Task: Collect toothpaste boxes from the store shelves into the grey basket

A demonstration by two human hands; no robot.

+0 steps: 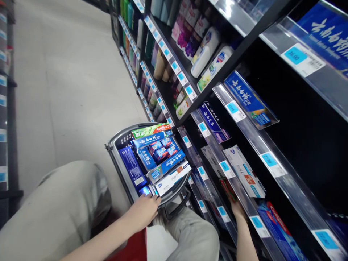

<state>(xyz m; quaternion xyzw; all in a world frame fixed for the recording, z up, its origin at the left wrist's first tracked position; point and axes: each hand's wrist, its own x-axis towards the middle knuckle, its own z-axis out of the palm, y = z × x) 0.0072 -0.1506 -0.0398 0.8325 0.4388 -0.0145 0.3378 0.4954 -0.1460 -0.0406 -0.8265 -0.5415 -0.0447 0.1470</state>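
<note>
A grey shopping basket (119,174) packed with toothpaste boxes sits tilted by my knees. My left hand (145,211) lies over its near rim, fingers curled inward beside a shiny blue box (145,190). Inside the basket are a white box (174,178), a dark blue box (132,166), several blue boxes with white lettering and a green-and-red Colgate box (152,130). My right hand (237,207) reaches into a low shelf, closed around the near end of a red-and-green toothpaste box (227,189); its fingertips are mostly hidden.
Shelves with clear price-tag rails (241,181) rise on the right. White toothpaste boxes (243,170) and Colgate boxes (280,232) flank my right hand. Farther back stand body-wash bottles (214,67). Pale floor (76,90) runs along the aisle, with another shelf (4,108) at left.
</note>
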